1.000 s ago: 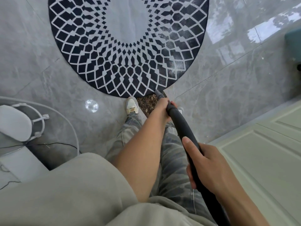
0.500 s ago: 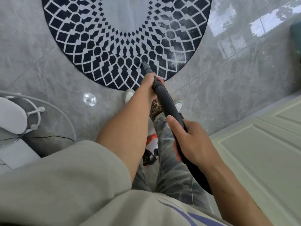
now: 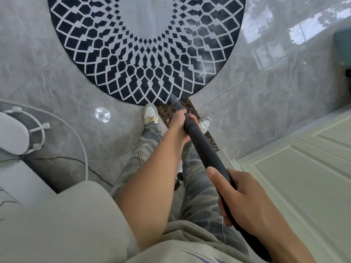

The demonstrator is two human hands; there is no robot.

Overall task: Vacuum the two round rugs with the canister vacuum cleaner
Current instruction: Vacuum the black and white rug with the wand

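Note:
A round rug with a black-and-white diamond pattern and a pale centre lies on the grey floor ahead. I hold the vacuum's dark grey hose with both hands. My left hand grips it near the front, just behind the narrow nozzle tip, which sits at the rug's near edge. My right hand grips the hose farther back, thumb lying along it. A sliver of the red-and-white canister shows between my legs. Only one rug is in view.
My two white shoes stand on the tiles just short of the rug. A white fan with a curved stand and thin black cable is at the left. A pale green panelled door is at the right, a teal object at the far right edge.
The nozzle went forward onto the rug's patterned band half a second ago, and has now drawn back to the rug's near edge. Both hands keep their hold on the hose.

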